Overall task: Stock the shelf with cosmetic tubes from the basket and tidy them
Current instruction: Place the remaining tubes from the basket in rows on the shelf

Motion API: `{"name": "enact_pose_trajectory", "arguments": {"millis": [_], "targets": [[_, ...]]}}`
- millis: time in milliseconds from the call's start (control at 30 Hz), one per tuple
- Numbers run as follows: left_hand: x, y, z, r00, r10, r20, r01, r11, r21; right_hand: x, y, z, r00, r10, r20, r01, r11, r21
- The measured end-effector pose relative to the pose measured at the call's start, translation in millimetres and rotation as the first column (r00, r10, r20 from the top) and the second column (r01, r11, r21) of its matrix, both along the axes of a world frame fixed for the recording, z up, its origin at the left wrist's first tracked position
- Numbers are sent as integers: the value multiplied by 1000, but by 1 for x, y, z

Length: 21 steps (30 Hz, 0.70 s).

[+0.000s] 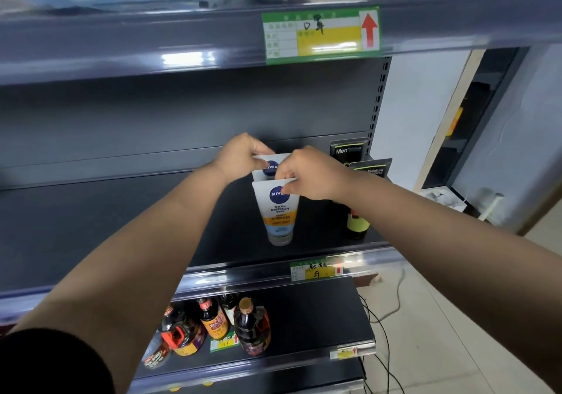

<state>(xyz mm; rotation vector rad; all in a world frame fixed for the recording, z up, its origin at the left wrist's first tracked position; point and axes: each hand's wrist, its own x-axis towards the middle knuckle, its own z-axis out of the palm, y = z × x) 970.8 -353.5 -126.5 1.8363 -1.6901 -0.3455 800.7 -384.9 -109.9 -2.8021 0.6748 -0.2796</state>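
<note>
Two white Nivea tubes stand cap-down on the dark middle shelf. The front tube has an orange and blue band; my right hand pinches its flat top edge. Directly behind it stands the rear tube, and my left hand pinches its top edge. To the right stand two black men's tubes, one partly hidden behind my right wrist. No basket is in view.
The upper shelf edge carries a green and yellow price tag. Dark sauce bottles fill the lower shelf. The shelf's right post ends the row; cables lie on the tiled floor to the right.
</note>
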Motion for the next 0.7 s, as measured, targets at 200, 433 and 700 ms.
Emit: {"name": "enact_pose_trajectory", "arguments": {"millis": [200, 433, 700], "targets": [[-11, -12, 0, 1000, 7, 0, -7, 1000, 12, -7, -3, -1, 1000, -10, 11, 10, 1000, 26], [-8, -11, 5, 999, -43, -33, 45, 996, 81, -7, -3, 4, 998, 54, -36, -53, 998, 38], [-12, -3, 5, 999, -10, -44, 13, 997, 82, -7, -5, 3, 998, 39, -46, -38, 999, 21]]}}
